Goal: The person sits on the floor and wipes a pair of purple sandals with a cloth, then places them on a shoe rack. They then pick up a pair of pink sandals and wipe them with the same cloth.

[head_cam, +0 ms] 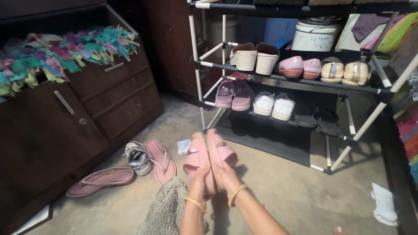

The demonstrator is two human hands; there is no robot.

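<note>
Left hand (199, 179) clamped on one pink slipper (195, 157), right hand (226, 176) gripping the other pink slipper (220, 152), hands together, shoe rack (300, 85) beyond

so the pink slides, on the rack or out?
Out. Both hands, left hand and right hand, hold the pink slides together above the floor, in front of the shoe rack.

Shoe rack (300, 82) behind held slippers (209, 156)
</note>
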